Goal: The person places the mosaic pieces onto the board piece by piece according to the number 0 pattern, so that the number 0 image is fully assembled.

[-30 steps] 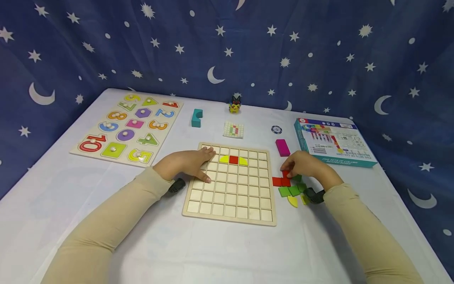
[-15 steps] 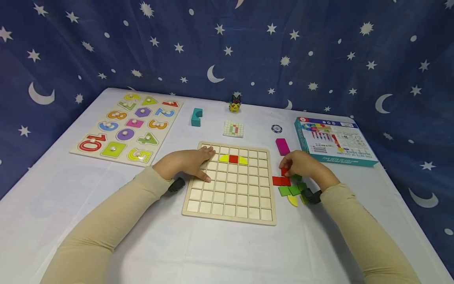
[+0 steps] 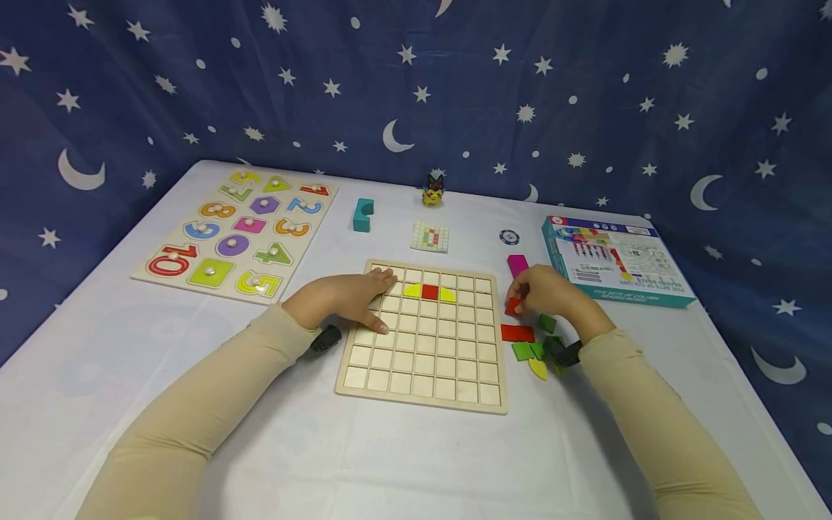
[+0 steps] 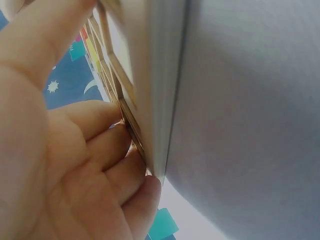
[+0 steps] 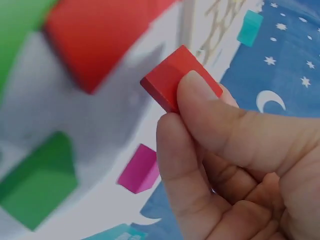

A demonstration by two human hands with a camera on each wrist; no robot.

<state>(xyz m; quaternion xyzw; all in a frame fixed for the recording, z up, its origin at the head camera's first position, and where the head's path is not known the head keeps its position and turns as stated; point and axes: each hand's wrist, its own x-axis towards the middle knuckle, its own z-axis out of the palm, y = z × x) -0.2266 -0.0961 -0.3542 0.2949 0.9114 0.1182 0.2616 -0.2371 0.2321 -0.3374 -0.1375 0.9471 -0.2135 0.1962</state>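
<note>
Red square tile (image 5: 172, 77) pinched in the right hand (image 3: 552, 296), lifted just above the loose tiles (image 3: 529, 350). Left hand (image 3: 344, 300) rests flat, fingers straight, on the wooden grid board (image 3: 425, 375); placement likely requires aligning the tile with an empty cell.

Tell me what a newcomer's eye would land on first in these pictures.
Probably the wooden grid board at the table's centre, with a red square between two yellow pieces in its second row. Next, the right hand pinching a red tile just off the board's right edge, above loose red and green tiles. The left hand rests flat on the board's left side.
</note>
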